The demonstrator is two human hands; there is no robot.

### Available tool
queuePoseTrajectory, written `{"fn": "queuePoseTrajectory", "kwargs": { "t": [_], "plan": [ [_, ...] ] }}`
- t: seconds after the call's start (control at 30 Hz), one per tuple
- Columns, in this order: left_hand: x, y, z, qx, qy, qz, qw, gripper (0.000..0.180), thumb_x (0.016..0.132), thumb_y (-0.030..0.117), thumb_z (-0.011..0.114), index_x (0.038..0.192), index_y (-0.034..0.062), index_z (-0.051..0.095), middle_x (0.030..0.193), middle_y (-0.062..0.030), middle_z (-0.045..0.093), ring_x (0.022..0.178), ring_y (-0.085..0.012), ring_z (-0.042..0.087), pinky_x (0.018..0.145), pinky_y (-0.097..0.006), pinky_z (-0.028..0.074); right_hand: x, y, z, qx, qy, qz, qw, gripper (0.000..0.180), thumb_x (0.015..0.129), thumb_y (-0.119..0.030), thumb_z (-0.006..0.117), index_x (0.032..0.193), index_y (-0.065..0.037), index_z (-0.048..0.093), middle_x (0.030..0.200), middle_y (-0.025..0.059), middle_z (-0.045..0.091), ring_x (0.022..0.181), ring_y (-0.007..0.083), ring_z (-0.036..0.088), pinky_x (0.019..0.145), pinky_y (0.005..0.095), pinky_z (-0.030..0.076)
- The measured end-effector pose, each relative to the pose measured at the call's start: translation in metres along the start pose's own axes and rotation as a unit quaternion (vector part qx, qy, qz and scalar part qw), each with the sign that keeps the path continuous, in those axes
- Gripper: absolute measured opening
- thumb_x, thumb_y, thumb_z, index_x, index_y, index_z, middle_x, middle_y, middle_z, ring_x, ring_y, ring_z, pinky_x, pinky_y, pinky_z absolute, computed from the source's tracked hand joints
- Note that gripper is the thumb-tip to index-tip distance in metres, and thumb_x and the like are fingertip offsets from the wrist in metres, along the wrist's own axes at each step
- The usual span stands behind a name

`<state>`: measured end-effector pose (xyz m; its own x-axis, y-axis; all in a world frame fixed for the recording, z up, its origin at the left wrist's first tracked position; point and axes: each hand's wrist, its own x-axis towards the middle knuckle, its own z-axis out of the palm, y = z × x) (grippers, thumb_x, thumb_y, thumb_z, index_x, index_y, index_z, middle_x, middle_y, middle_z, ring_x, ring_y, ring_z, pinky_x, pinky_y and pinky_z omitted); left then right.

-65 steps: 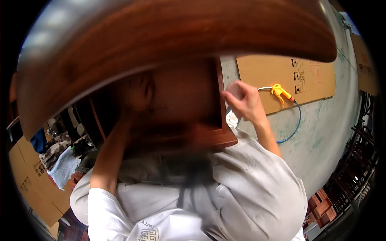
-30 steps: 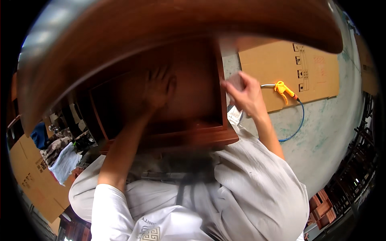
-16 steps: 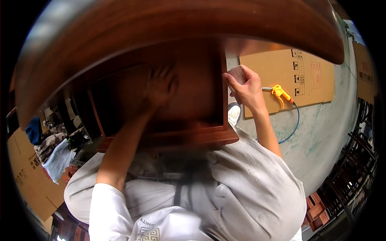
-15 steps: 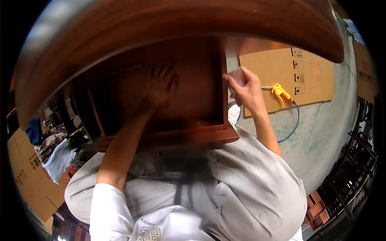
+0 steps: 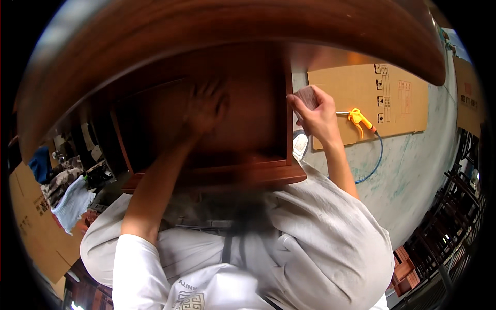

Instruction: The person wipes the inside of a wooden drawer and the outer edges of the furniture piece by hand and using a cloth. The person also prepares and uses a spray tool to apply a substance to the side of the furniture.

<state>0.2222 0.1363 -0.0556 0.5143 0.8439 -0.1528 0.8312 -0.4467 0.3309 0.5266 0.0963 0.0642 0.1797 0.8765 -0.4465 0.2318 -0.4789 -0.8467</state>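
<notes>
A dark reddish-brown wooden drawer (image 5: 258,119) is pulled out over my lap, below a curved wooden top (image 5: 248,23). Inside it, in shadow, my left hand (image 5: 205,106) lies with fingers spread on the drawer's bottom and holds nothing. Just outside the drawer's right side wall, my right hand (image 5: 321,116) grips a small grey-brown block (image 5: 308,96), perhaps a sanding block. The block is close against the wall's outer face; whether it touches cannot be made out.
To the right, a yellow air blow gun (image 5: 359,120) with a blue hose (image 5: 380,157) lies on flat cardboard (image 5: 349,88) on the floor. Cloths (image 5: 72,201) and more cardboard (image 5: 33,217) are at the left. Dark wooden frames (image 5: 444,217) stand at the far right.
My right hand stays beside the drawer wall, with the block showing sharper than before. My left hand keeps its place, and the view has shifted slightly.
</notes>
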Motion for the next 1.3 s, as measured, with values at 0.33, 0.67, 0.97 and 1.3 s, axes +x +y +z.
{"fn": "queuePoseTrajectory", "kwargs": {
  "t": [0.33, 0.67, 0.97, 1.3],
  "plan": [
    [0.005, -0.005, 0.005, -0.004, 0.022, 0.012, 1.000, 0.054, 0.096, 0.034, 0.057, 0.146, 0.0139, 0.056, 0.158, -0.0166, 0.050, 0.145, -0.0382, 0.044, 0.122, -0.065, 0.027, 0.008, -0.009, -0.015, 0.142, -0.030, -0.051, 0.988, 0.027, 0.095, -0.019, 0.079, 0.111, -0.002, 0.065, 0.088, 0.0037, 0.070, 0.071, 0.0127, 0.068, 0.062, 0.0289, 0.056],
    [0.004, 0.002, -0.008, -0.011, 0.003, -0.004, 1.000, 0.048, 0.098, 0.034, 0.053, 0.141, 0.0130, 0.060, 0.155, -0.0158, 0.053, 0.142, -0.0391, 0.047, 0.123, -0.063, 0.028, -0.032, 0.009, -0.034, 0.425, -0.170, 0.080, 0.885, 0.038, 0.096, -0.030, 0.075, 0.117, -0.004, 0.057, 0.110, 0.0098, 0.066, 0.097, 0.0216, 0.070, 0.095, 0.0413, 0.058],
    [0.000, -0.002, -0.005, 0.002, 0.031, 0.005, 1.000, 0.051, 0.098, 0.036, 0.054, 0.142, 0.0104, 0.059, 0.150, -0.0155, 0.056, 0.138, -0.0379, 0.050, 0.121, -0.063, 0.030, -0.051, 0.037, -0.053, 0.348, -0.088, 0.108, 0.927, 0.054, 0.092, -0.010, 0.078, 0.140, -0.006, 0.054, 0.121, 0.0094, 0.070, 0.112, 0.0184, 0.068, 0.099, 0.0324, 0.055],
    [0.002, 0.001, -0.007, -0.023, 0.015, 0.007, 1.000, 0.058, 0.100, 0.034, 0.050, 0.153, 0.0114, 0.051, 0.152, -0.0183, 0.054, 0.139, -0.0399, 0.049, 0.119, -0.063, 0.031, -0.066, 0.047, -0.037, 0.441, -0.052, 0.076, 0.893, 0.025, 0.105, -0.012, 0.063, 0.128, -0.002, 0.063, 0.118, 0.0105, 0.072, 0.107, 0.0228, 0.071, 0.096, 0.0410, 0.060]
  ]
}}
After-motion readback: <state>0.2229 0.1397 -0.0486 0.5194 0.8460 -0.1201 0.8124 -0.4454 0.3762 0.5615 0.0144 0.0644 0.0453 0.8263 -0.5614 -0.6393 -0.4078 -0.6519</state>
